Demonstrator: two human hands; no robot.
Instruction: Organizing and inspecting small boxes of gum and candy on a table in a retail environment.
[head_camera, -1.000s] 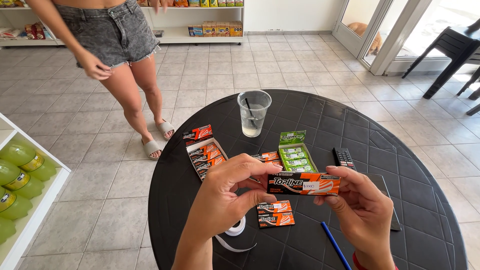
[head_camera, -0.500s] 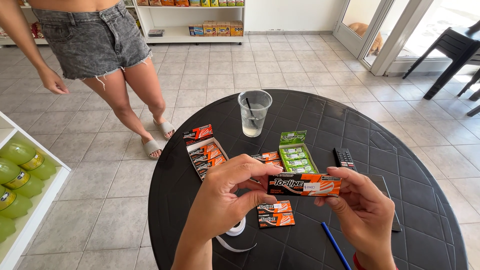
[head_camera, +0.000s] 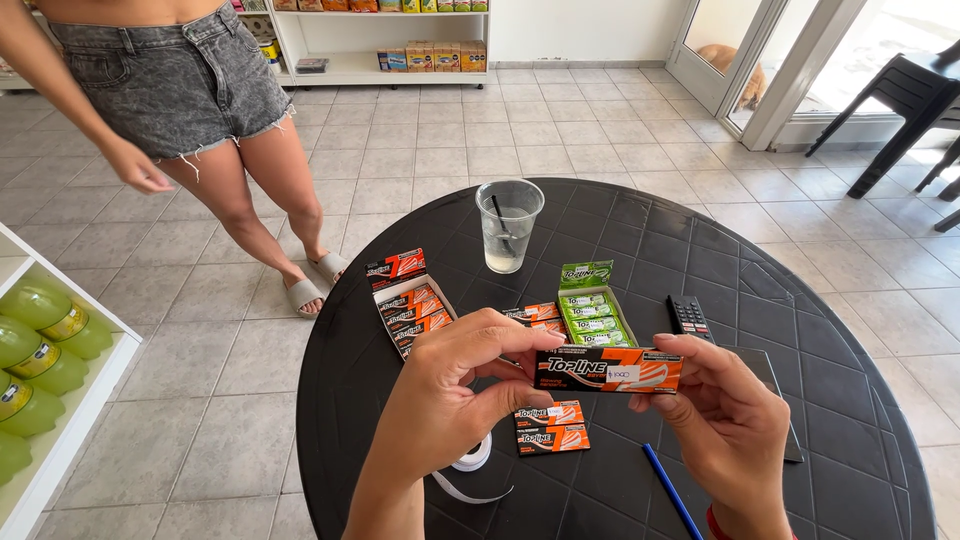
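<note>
floor (head_camera: 420, 170): pale square tiles, laid throughout | far wall (head_camera: 570, 30): white, lined by low white shelving (head_camera: 380, 60) stocked with small boxes | right: glazed door (head_camera: 720, 50) with white frame, bright daylight admitted | outside: dark plastic chair (head_camera: 900, 100) seen | left edge: white shelf unit (head_camera: 60, 440), green bottles (head_camera: 40, 330) stored

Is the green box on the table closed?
No: the green box lies open on the table, its lid up and packs showing inside.

A flat orange-and-black gum pack (head_camera: 608, 370) — a small white sticker on its front — lies level, face up toward the camera, pinched at its ends between both hands' fingertips.
</note>
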